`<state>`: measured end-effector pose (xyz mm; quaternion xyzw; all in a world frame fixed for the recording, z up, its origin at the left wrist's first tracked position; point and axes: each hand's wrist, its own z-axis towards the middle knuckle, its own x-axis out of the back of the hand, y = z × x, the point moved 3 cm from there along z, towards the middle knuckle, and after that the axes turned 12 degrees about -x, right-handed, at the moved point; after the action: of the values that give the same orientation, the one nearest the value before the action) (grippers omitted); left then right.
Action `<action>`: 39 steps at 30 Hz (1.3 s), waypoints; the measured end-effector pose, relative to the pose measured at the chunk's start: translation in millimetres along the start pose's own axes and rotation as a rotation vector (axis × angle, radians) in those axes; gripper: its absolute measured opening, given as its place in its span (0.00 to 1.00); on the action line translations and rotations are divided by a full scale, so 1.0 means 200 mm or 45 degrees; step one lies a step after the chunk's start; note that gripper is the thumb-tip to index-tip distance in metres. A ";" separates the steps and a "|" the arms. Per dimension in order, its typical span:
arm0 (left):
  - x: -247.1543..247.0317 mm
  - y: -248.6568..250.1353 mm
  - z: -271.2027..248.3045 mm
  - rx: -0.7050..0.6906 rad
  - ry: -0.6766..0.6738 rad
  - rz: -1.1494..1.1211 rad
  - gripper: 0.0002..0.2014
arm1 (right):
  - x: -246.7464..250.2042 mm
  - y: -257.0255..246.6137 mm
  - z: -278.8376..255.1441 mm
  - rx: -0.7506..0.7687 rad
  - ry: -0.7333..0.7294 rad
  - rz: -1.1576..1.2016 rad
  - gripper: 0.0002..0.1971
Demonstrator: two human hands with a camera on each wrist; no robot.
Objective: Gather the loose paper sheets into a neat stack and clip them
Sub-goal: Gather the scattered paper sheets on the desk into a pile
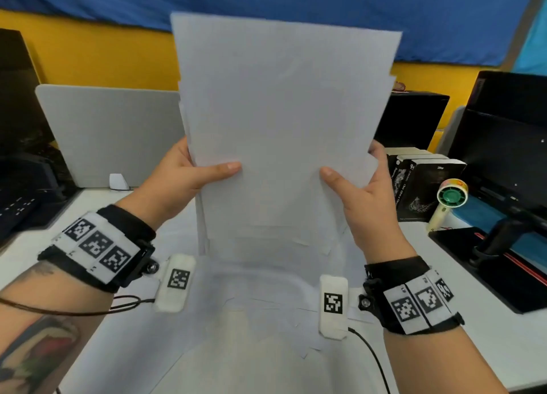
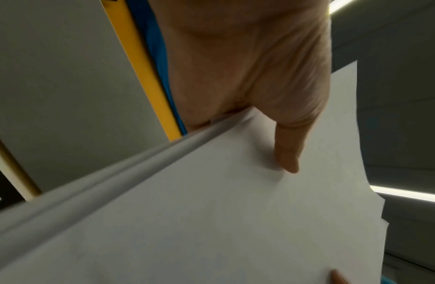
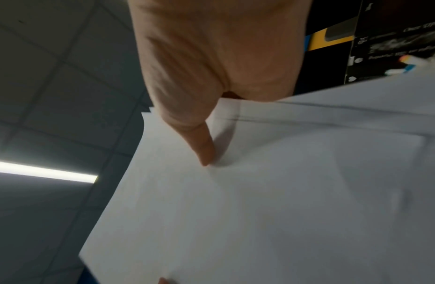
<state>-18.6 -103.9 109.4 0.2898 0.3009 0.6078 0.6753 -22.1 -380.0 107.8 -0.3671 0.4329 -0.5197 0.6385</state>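
A bundle of white paper sheets stands upright above the white desk, its edges uneven at the top, sides and bottom. My left hand grips its left edge, thumb across the front and fingers behind. On the opposite edge my right hand holds it the same way. The left wrist view shows the thumb pressed on the sheets, with the layered edge running diagonally. In the right wrist view the thumb presses the front sheet. No clip is visible.
A grey divider panel stands behind at left. Black books and a small hand fan sit at right, beside a monitor with its stand on a black mat. A dark keyboard lies far left.
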 end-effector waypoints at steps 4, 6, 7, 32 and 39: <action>0.04 -0.06 -0.02 0.073 -0.030 -0.013 0.30 | 0.02 0.07 0.03 -0.171 -0.136 0.074 0.28; 0.05 -0.11 -0.05 0.155 -0.029 0.000 0.34 | 0.04 0.12 0.04 -0.297 -0.160 0.109 0.24; 0.06 -0.14 -0.06 0.197 -0.043 0.017 0.33 | 0.04 0.14 0.04 -0.338 -0.156 0.105 0.21; -0.01 -0.35 -0.31 0.482 0.010 0.141 0.22 | 0.10 0.35 0.01 -0.410 -0.101 -0.311 0.20; -0.02 -0.27 -0.25 0.387 0.003 0.309 0.16 | 0.03 0.30 0.01 -0.235 0.019 -0.163 0.15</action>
<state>-21.7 -111.0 37.0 0.4218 0.3530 0.6326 0.5452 1.1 -373.6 51.9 -0.4475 0.4592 -0.5201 0.5642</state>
